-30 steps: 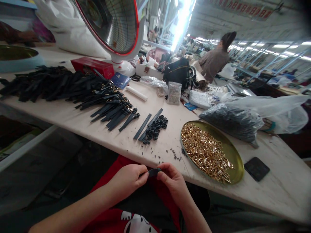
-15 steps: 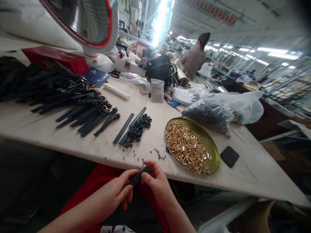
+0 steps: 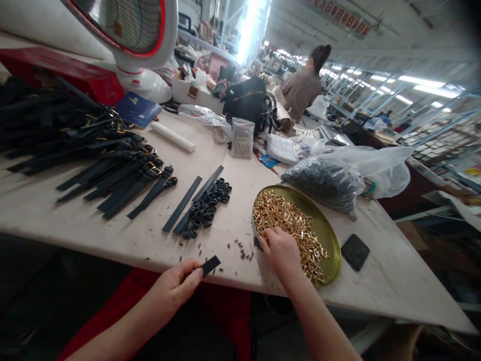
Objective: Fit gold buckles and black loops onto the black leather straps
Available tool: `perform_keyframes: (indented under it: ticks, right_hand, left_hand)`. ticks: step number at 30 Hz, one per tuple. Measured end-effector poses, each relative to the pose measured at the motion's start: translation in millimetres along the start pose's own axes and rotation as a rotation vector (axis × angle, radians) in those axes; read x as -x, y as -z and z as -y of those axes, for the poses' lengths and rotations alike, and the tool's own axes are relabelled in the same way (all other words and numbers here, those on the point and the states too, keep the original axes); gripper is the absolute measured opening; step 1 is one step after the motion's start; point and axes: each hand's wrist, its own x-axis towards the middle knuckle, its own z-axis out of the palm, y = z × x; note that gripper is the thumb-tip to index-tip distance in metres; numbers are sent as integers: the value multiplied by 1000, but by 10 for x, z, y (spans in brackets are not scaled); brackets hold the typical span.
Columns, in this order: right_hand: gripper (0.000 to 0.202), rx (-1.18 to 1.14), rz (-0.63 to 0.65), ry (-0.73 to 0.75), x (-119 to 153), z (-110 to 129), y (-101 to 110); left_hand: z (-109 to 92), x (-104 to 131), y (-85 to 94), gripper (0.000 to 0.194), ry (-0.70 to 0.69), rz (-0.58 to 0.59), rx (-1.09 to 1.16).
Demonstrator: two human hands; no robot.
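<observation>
In my left hand (image 3: pixel 182 283) a black strap (image 3: pixel 211 264) is pinched between thumb and fingers, its flat end jutting out past the table's front edge. My right hand (image 3: pixel 283 253) is over the near left side of a round gold-coloured tray (image 3: pixel 330 235), with its curled fingertips down at the gold buckles (image 3: pixel 285 215) heaped there. What those fingertips hold, if anything, is hidden. Between the hands, small dark bits (image 3: pixel 240 248) lie scattered on the tabletop. Behind them is a pile of black loops (image 3: pixel 210 203), with loose black strips (image 3: pixel 183 203) beside it.
A big heap of buckled black straps (image 3: pixel 112 165) covers the table's left side. Further back stand a fan heater (image 3: pixel 145 82), a red box (image 3: pixel 86 82) and a black bag (image 3: pixel 244 103). A filled plastic bag (image 3: pixel 326 175) and a dark phone-like slab (image 3: pixel 355 251) flank the tray. A person (image 3: pixel 302 90) is beyond.
My right hand has left the strap and moved right to the buckles in the tray. My left hand keeps the strap and has shifted slightly left.
</observation>
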Motion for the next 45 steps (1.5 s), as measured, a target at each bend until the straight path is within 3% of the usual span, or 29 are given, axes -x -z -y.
perform_keyframes:
  ticks: [4,6,8,12,14,18,22,25,29,33,40,45]
  right_hand:
    - [19,61,24,53,-76,-14,-30]
    - [18,-57,-45,21,-28,34,5]
    - [16,-338,-47,-47,52,131,83]
    - [22,-1145,329,-160,258,498,298]
    - [26,-1379,481,-186,362,707,372]
    - [29,-1637,585,-272,538,1037,344]
    - [25,-1887,605,-455,667,1241,217]
    - [31,-2050,575,-608,714,1320,188]
    - [27,-2144,406,-740,717,1376,162]
    - [25,-2168,279,-845,745,1456,70]
    - [26,-2163,257,-747,913,1615,-87]
    - [27,-1961,124,-762,939,1552,-178]
  left_hand:
    - [-47,2,-33,32,27,60,-9]
    - [-77,18,-31,33,2,63,-29]
    - [-138,40,-31,32,-42,47,-65]
    - [-352,111,-64,25,-171,-8,-133]
    - [-447,170,-89,26,-224,11,-143]
    - [-502,337,-112,25,-236,49,-214]
    - [-427,504,-55,26,-285,-91,-387]
    - [-299,571,3,30,-237,-127,-414]
    - [-71,559,-17,29,-106,-59,-347]
    - [15,512,-120,29,-120,-56,-344]
    - [-72,515,-165,27,-330,-106,-400]
    - [-46,502,-132,19,-226,-42,-384]
